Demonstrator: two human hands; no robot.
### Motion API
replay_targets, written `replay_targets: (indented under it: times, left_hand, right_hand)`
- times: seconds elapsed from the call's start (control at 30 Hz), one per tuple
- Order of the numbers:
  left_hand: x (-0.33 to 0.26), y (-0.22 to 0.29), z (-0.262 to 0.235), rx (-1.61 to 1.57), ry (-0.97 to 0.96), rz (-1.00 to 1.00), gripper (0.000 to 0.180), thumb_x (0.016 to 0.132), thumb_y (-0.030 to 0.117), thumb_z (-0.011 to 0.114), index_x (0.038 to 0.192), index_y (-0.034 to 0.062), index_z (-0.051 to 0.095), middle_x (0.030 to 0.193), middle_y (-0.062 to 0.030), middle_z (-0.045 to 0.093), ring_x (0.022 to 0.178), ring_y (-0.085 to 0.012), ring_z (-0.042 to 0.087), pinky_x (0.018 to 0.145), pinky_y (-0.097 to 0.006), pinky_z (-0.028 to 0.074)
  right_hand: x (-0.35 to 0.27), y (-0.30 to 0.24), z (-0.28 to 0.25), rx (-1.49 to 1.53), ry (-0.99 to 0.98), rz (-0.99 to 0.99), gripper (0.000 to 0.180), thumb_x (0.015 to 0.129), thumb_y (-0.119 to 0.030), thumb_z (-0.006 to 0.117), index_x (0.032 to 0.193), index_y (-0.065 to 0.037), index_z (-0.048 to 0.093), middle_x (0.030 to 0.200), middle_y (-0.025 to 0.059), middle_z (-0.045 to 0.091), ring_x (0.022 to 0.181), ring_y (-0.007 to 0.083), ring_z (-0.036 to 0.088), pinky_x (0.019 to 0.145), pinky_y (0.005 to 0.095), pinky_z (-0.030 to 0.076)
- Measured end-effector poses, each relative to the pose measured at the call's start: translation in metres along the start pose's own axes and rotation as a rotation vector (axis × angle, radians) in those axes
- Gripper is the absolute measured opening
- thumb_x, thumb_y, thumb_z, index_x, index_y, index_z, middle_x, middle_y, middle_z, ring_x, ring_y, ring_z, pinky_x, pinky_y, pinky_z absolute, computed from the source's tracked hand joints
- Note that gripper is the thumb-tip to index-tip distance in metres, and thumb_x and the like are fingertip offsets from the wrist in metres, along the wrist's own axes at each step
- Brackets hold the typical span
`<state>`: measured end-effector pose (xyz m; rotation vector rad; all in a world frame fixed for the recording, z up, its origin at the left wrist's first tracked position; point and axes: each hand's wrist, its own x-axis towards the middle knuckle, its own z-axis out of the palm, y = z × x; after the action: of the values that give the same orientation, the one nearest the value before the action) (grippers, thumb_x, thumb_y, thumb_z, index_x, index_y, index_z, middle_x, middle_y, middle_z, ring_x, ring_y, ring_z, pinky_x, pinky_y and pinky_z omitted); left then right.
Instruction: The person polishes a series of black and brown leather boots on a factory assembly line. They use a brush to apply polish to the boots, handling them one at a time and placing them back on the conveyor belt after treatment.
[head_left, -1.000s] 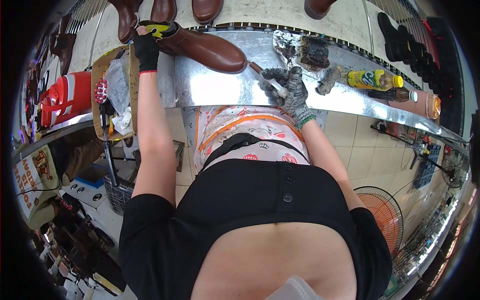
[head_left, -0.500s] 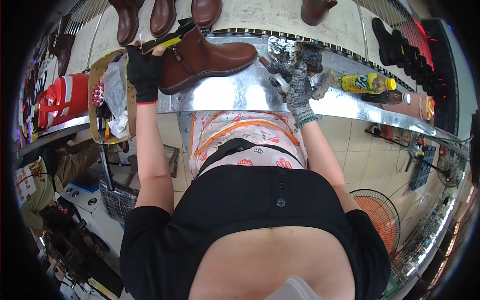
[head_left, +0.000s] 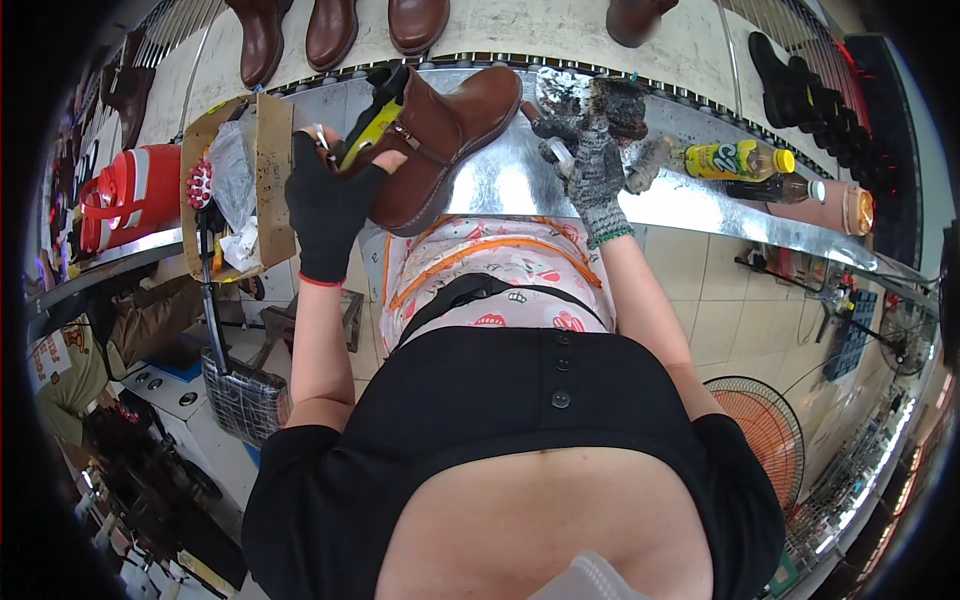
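Rotated since the earlier frame, the brown boot [head_left: 440, 140] now lies at upper centre of the frame, toe toward upper right, heel near the metal bench's [head_left: 500, 190] front edge. Left hand [head_left: 335, 205], black-gloved, grasps the boot near its opening. Right hand [head_left: 598, 175], grey-gloved, has fingers curled around a slim white item [head_left: 562, 153]. Yellow-labelled bottle [head_left: 728, 160] lies upper right.
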<state>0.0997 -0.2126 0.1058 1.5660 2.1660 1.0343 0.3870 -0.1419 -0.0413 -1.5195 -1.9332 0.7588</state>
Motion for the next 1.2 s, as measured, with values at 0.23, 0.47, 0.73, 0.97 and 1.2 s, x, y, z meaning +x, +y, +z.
replay_targets:
  times: [0.23, 0.47, 0.73, 0.97, 1.2]
  left_hand:
    - [-0.017, -0.001, 0.002, -0.128, -0.118, -0.012, 0.059, 0.059, 0.034, 0.085, 0.093, 0.0066, 0.046, 0.062, -0.0001, 0.046, 0.052, -0.0089, 0.043, 0.048, -0.024, 0.038]
    - [-0.036, -0.020, 0.013, -0.335, -0.213, -0.158, 0.062, 0.063, 0.026, 0.084, 0.105, 0.0058, 0.043, 0.079, -0.0046, 0.052, 0.063, -0.0082, 0.050, 0.051, -0.022, 0.041]
    - [-0.053, 0.002, 0.014, -0.541, -0.350, -0.276, 0.080, 0.067, 0.012, 0.079, 0.130, 0.0048, 0.030, 0.101, -0.0137, 0.055, 0.082, -0.0151, 0.061, 0.068, -0.024, 0.051]
    - [-0.065, -0.009, 0.021, -0.651, -0.439, -0.330, 0.082, 0.066, 0.011, 0.078, 0.132, 0.0005, 0.030, 0.110, -0.0141, 0.054, 0.094, -0.0178, 0.059, 0.078, -0.028, 0.050]
    - [-0.065, -0.009, 0.017, -0.790, -0.597, -0.538, 0.069, 0.067, 0.008, 0.071, 0.127, -0.0008, 0.039, 0.112, -0.0109, 0.055, 0.099, -0.0184, 0.056, 0.083, -0.028, 0.049]
  right_hand:
    - [-0.010, -0.046, -0.023, -0.019, 0.119, -0.265, 0.050, 0.085, -0.026, 0.056, 0.130, -0.006, 0.044, 0.092, 0.0092, 0.068, 0.074, 0.0270, 0.063, 0.065, 0.0365, 0.048]
    - [-0.015, -0.061, -0.019, 0.282, 0.020, -0.009, 0.046, 0.094, -0.041, 0.032, 0.093, -0.014, 0.070, 0.088, 0.0075, 0.068, 0.074, 0.0242, 0.064, 0.069, 0.0334, 0.048]
    - [-0.029, -0.073, -0.025, 0.219, -0.037, -0.124, 0.048, 0.096, -0.037, 0.031, 0.095, -0.007, 0.068, 0.094, 0.0073, 0.068, 0.088, 0.0204, 0.065, 0.083, 0.0311, 0.047]
    - [-0.041, -0.081, -0.031, 0.213, -0.105, -0.134, 0.031, 0.091, -0.024, 0.043, 0.097, -0.009, 0.068, 0.095, 0.0096, 0.067, 0.087, 0.0237, 0.064, 0.080, 0.0313, 0.047]
    - [-0.044, -0.072, -0.031, 0.462, -0.202, 0.057, 0.036, 0.094, -0.032, 0.041, 0.098, -0.010, 0.068, 0.088, 0.0104, 0.067, 0.077, 0.0232, 0.065, 0.072, 0.0330, 0.049]
